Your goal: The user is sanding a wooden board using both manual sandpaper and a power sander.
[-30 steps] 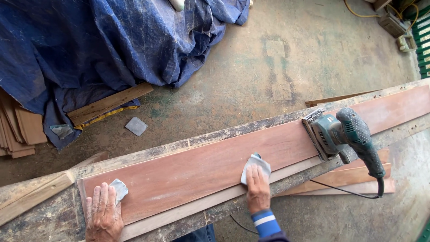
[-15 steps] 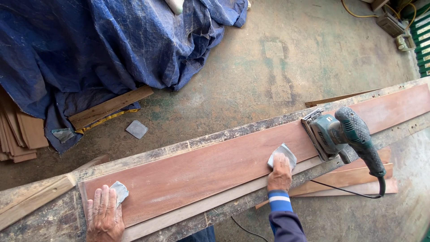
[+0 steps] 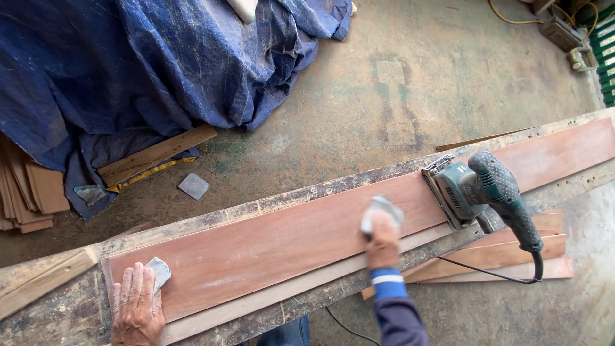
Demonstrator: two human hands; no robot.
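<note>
Right hand [image 3: 383, 238] flat over a grey piece of sandpaper [image 3: 380, 211], fingers pressed down on it, blurred in the shot, sitting mid-board just left of the sander. Left hand [image 3: 136, 306] spread wide, palm down on the near left end of the reddish-brown board [image 3: 275, 240], fingertips touching a second grey scrap of sandpaper [image 3: 158, 271] at that end. No grasp there, just a flat hold on the wood.

Long board running diagonally from near left to far right, lying on a worn, paint-flecked bench [image 3: 70, 314]. A paler strip of wood [image 3: 282, 291] showing along the board's near edge. Green electric sander [image 3: 477, 189] resting on the board to the right of the right hand, pad down, dark dotted handle pointing near-right, black cord [image 3: 487, 272] trailing off below the bench. More planks [image 3: 512, 253] stacked under the bench on the right.

Blue striped cuff [image 3: 388, 282] and dark sleeve on the right arm, low in the shot.

Beyond the bench, stained concrete floor [image 3: 384, 96]. Blue tarpaulin [image 3: 128, 70] heaped at far left, a loose plank [image 3: 157, 154] poking out from beneath it, a small grey square [image 3: 193, 186] lying on the floor close by. Stack of thin wooden boards [image 3: 29, 192] at the left edge. Yellow cable [image 3: 512, 16] and green slats [image 3: 602, 51] in the far right corner.
</note>
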